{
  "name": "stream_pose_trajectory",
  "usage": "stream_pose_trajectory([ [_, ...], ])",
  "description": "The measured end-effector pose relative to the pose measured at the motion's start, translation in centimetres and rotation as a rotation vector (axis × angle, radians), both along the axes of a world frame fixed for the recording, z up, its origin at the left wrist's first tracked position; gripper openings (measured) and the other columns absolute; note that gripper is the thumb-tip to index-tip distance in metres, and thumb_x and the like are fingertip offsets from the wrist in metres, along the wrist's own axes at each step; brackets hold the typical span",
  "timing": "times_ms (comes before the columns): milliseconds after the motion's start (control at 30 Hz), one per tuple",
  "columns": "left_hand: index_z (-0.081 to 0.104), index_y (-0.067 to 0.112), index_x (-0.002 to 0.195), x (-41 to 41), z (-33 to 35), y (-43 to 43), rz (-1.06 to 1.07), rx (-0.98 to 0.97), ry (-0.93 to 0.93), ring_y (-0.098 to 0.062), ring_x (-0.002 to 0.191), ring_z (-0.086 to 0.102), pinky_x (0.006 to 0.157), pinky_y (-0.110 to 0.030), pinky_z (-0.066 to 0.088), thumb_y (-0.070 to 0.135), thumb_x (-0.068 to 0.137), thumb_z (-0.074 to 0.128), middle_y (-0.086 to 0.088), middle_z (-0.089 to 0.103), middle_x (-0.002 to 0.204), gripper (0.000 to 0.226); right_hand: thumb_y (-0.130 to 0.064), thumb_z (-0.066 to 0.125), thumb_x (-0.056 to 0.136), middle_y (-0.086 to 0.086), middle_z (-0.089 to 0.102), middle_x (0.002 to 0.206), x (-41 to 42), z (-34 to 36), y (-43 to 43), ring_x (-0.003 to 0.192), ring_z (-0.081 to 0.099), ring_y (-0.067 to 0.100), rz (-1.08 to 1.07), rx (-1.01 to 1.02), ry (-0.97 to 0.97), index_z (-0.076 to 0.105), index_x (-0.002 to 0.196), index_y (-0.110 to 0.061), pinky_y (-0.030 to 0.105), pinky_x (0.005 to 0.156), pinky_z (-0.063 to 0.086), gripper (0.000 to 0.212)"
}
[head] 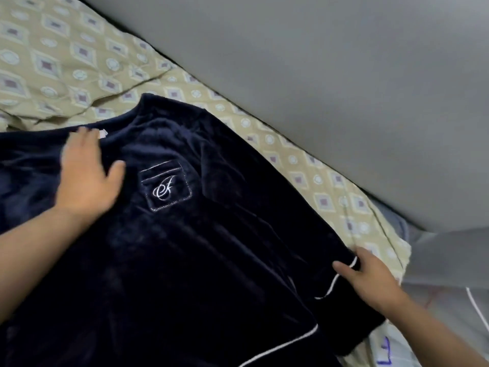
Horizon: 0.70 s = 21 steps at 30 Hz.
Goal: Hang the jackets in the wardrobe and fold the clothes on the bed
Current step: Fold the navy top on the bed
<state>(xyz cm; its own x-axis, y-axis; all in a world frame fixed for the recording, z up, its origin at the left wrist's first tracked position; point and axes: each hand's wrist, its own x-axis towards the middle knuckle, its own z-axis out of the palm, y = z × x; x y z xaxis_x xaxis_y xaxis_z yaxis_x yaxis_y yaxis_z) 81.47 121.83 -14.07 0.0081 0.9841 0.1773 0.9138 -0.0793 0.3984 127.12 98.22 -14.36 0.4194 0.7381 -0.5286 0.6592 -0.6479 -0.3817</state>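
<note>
Both hands are touching a dark navy plush fleece top (pixel 185 260), which is lying spread front-up on the bed (pixel 304 160) with its beige diamond-patterned sheet. The left hand (pixel 84 176) is pressing flat, fingers straight, just below the collar, beside the monogrammed chest pocket (pixel 166 186). The right hand (pixel 370 274) is pinching the white-piped sleeve cuff (pixel 328 284) near the bed's edge.
</note>
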Motion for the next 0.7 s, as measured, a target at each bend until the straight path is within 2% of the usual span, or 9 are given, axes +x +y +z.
stream_pose_trajectory([
  [100, 0.024, 0.011, 0.155, 10.1, 0.7, -2.8, -0.375, -0.137, -0.120, -0.024, 0.152, 0.010, 0.119, -0.031, 0.008, 0.046, 0.095, 0.055, -0.009, 0.017, 0.164, 0.076, -0.033, 0.076, 0.085, -0.007, 0.067, 0.084, 0.3, 0.4, 1.4, 0.077, 0.063, 0.011, -0.068, 0.067, 0.056, 0.061, 0.093, -0.026, 0.025, 0.064, 0.044, 0.018],
  [200, 0.010, 0.019, 0.159, 16.5, -1.7, -4.8, -0.568, -0.227, 0.117, -0.022, 0.153, -0.004, 0.123, -0.039, 0.003, 0.070, 0.089, 0.037, -0.004, 0.002, 0.167, 0.090, -0.036, 0.077, 0.084, -0.001, 0.067, 0.083, 0.4, 0.7, 1.9, 0.076, 0.064, 0.016, -0.113, 0.059, 0.091, 0.062, 0.093, -0.021, 0.029, 0.065, 0.046, 0.022],
  [267, 0.006, 0.021, 0.159, 18.7, -3.6, -6.4, -0.574, -0.323, 0.304, -0.024, 0.152, -0.012, 0.123, -0.044, -0.005, 0.077, 0.088, 0.023, -0.007, -0.005, 0.167, 0.092, -0.043, 0.074, 0.084, 0.001, 0.067, 0.080, 0.8, 0.7, 1.8, 0.073, 0.064, 0.018, -0.142, 0.043, 0.101, 0.063, 0.090, -0.018, 0.032, 0.066, 0.046, 0.028],
  [400, 0.004, 0.022, 0.159, 19.2, -6.2, -7.6, -0.436, -0.289, 0.350, -0.023, 0.151, -0.016, 0.121, -0.043, -0.012, 0.081, 0.083, 0.013, -0.007, -0.008, 0.166, 0.096, -0.037, 0.076, 0.083, -0.005, 0.076, 0.085, 1.9, 1.0, 0.3, 0.070, 0.071, 0.006, -0.141, -0.080, 0.265, 0.073, 0.091, -0.026, 0.023, 0.065, 0.052, 0.014],
  [467, 0.003, 0.023, 0.159, 19.2, -6.2, -7.2, -0.445, -0.316, 0.341, -0.021, 0.151, -0.017, 0.119, -0.041, -0.015, 0.083, 0.079, 0.010, -0.005, -0.009, 0.166, 0.099, -0.024, 0.075, 0.084, 0.004, 0.077, 0.092, 2.5, 1.9, -0.2, 0.079, 0.075, 0.016, -0.241, -0.100, 0.450, 0.076, 0.096, -0.022, 0.029, 0.075, 0.058, 0.012],
  [533, 0.002, 0.024, 0.159, 19.2, -5.3, -6.9, -0.470, -0.388, 0.323, -0.020, 0.151, -0.018, 0.119, -0.040, -0.016, 0.084, 0.079, 0.016, -0.005, -0.011, 0.166, 0.101, -0.018, 0.075, 0.079, 0.016, 0.076, 0.101, 2.8, 4.0, 0.6, 0.090, 0.074, 0.033, -0.435, -0.010, 0.720, 0.073, 0.106, -0.011, 0.044, 0.087, 0.058, 0.028],
  [600, 0.008, 0.024, 0.159, 19.6, -3.2, -6.6, -0.472, -0.499, 0.226, -0.019, 0.152, -0.016, 0.120, -0.039, -0.013, 0.080, 0.084, 0.031, -0.004, -0.009, 0.166, 0.096, -0.024, 0.078, 0.070, 0.019, 0.075, 0.100, 2.1, 6.9, 3.0, 0.089, 0.074, 0.035, -0.512, 0.135, 0.885, 0.076, 0.101, -0.009, 0.043, 0.082, 0.057, 0.034],
  [633, 0.018, 0.025, 0.158, 20.0, -1.7, -6.5, -0.451, -0.564, 0.085, -0.017, 0.153, -0.009, 0.122, -0.037, -0.009, 0.076, 0.087, 0.038, -0.002, -0.001, 0.167, 0.090, -0.027, 0.077, 0.069, 0.018, 0.076, 0.096, 1.3, 8.6, 4.6, 0.084, 0.075, 0.031, -0.495, 0.197, 0.934, 0.079, 0.090, -0.013, 0.039, 0.075, 0.058, 0.026],
  [700, 0.048, 0.032, 0.143, 20.1, 1.9, -6.5, -0.301, -0.754, -0.504, -0.008, 0.146, 0.028, 0.120, -0.027, 0.021, 0.072, 0.088, 0.046, 0.002, 0.033, 0.160, 0.068, -0.027, 0.075, 0.077, 0.014, 0.076, 0.090, -1.7, 11.5, 7.9, 0.079, 0.074, 0.027, -0.404, 0.267, 1.017, 0.079, 0.078, -0.017, 0.036, 0.066, 0.059, 0.011],
])
